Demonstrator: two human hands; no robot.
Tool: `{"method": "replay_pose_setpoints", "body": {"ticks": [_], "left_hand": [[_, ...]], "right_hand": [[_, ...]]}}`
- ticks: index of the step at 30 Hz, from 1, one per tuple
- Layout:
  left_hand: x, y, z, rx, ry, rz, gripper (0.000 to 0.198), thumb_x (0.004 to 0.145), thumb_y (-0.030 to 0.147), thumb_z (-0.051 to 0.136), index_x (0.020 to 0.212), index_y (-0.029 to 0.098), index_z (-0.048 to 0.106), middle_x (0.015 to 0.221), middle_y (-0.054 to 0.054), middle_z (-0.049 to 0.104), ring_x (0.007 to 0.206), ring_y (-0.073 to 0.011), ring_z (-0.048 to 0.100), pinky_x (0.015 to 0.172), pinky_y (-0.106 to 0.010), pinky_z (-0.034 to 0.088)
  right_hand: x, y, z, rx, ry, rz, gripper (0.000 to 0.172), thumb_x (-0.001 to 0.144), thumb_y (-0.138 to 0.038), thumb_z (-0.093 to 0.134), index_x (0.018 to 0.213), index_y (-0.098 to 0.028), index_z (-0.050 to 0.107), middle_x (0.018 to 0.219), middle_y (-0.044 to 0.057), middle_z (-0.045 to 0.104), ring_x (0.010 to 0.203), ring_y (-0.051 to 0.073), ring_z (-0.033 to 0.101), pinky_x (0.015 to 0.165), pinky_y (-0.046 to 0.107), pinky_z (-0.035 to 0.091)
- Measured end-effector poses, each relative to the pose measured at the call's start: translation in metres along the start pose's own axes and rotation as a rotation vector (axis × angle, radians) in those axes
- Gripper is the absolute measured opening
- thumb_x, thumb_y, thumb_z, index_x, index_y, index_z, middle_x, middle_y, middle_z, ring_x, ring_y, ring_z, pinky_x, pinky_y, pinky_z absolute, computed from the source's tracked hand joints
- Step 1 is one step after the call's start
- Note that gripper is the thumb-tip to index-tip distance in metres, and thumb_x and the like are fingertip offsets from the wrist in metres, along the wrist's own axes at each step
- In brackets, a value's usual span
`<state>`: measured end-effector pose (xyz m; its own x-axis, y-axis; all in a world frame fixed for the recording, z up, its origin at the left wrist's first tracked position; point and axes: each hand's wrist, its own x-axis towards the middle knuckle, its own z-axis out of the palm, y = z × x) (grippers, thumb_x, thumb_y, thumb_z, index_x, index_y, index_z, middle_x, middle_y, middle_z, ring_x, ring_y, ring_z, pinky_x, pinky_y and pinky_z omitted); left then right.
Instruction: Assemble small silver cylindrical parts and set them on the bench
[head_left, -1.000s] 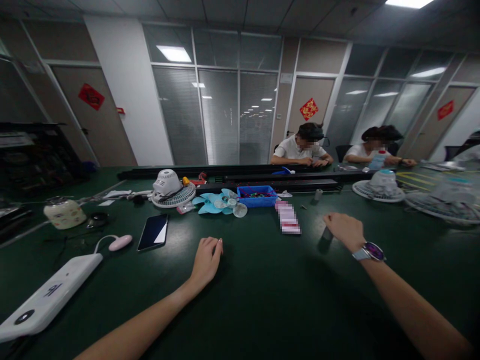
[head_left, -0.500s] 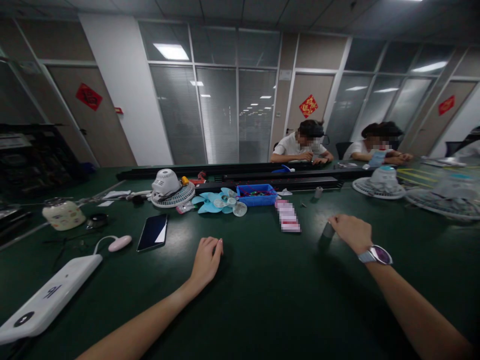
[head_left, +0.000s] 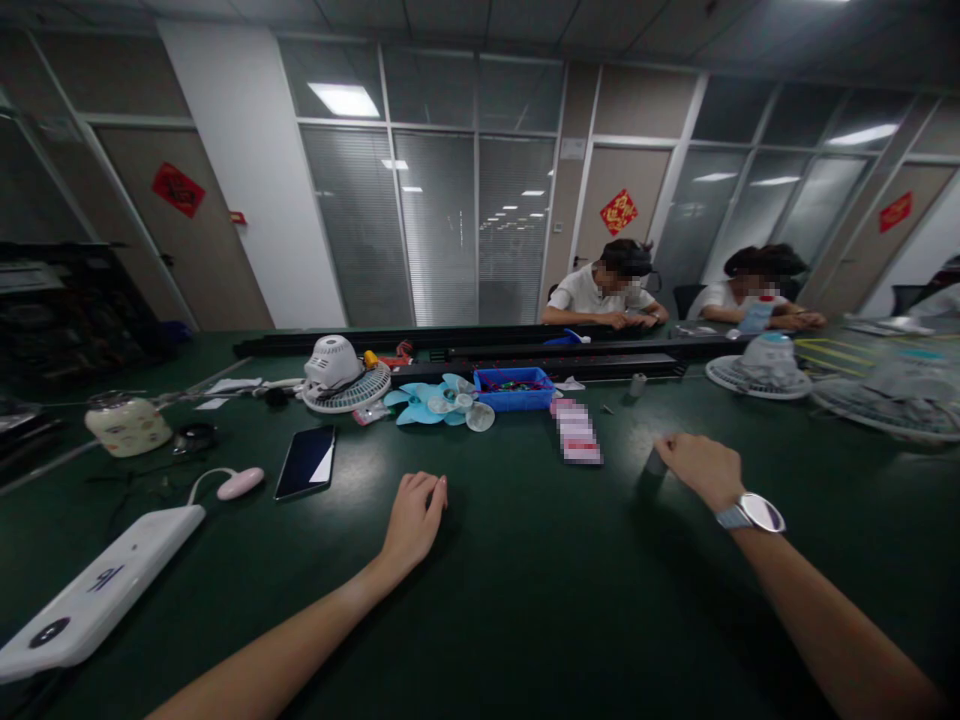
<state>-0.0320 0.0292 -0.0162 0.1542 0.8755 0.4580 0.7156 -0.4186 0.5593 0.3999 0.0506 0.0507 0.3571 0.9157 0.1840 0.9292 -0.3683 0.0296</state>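
My right hand, with a watch at its wrist, has its fingers closed on a small grey cylinder, partly hidden by the fingers and near the table surface. On the green table rests my left hand, its fingers loosely bent and the thumb apart, holding nothing. Between and beyond the hands lies a pink, blurred-out card or phone-like item. A second small grey cylinder stands farther back. The dark phone is left of my left hand.
Toward the back are a blue bin of small parts, light blue fan blades and a white fan head. At left lie a white device and a patterned jar. Two people sit across the table.
Both hands stay almost where they were, my right hand still on the grey cylinder. The view has shifted very slightly, and the watch face now reflects white light.
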Motion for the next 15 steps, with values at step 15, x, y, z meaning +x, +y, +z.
{"method": "replay_pose_setpoints", "body": {"ticks": [15], "left_hand": [[0.0,0.0,0.0,0.002,-0.015,-0.003,0.044,0.099,0.037,0.034,0.064,0.02,0.055,0.078,-0.005,0.061,0.085,-0.0224,0.053,0.081,-0.036,0.041]], "right_hand": [[0.021,0.047,0.027,0.409,-0.115,-0.038,0.071,0.069,-0.077,0.053,0.098,-0.014,0.067,0.075,0.012,0.07,0.071,0.028,0.067,0.063,0.036,0.048]]}}
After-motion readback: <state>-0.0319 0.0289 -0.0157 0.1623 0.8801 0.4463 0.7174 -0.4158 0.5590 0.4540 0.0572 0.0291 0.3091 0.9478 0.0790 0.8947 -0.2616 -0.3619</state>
